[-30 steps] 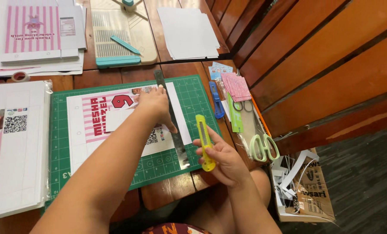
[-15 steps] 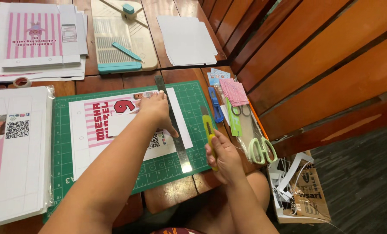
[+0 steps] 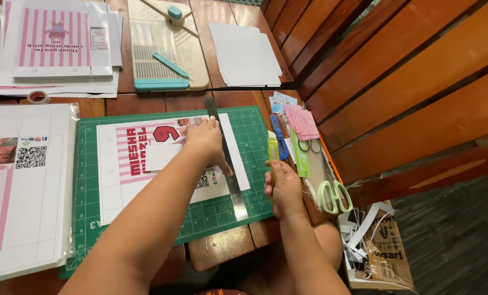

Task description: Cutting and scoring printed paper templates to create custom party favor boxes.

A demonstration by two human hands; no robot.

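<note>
**Ana:** Two hands at work in the head view, the only view there is. The left hand [image 3: 204, 141] lies flat, fingers spread, pressing a steel ruler [image 3: 226, 159] onto the printed pink-striped sheet [image 3: 145, 158], which sits on the green cutting mat [image 3: 91, 180].

**Ben:** And the right?

**Ana:** The right hand [image 3: 284, 184] is closed around a yellow utility knife [image 3: 273, 150], at the mat's right edge, just beside the ruler's lower half. I cannot tell if the blade is out or touching the paper.

**Ben:** How would you judge the cut should go?

**Ana:** As I read it, the pressing fingers should stay behind the ruler's edge, with weight kept near the stretch being cut, since the ruler reaches well past the hand at both ends. The blade ought to run tight against the steel, held low, in one light steady pull toward the body.

**Ben:** Anything nearby?

**Ana:** Green-handled scissors [image 3: 334, 195], a blue cutter [image 3: 277, 135] and pink paper slips [image 3: 301, 121] lie right of the mat. A scoring board [image 3: 164, 49] and stacks of printed sheets [image 3: 55, 46] sit farther back on the wooden table [image 3: 222, 246].
</note>
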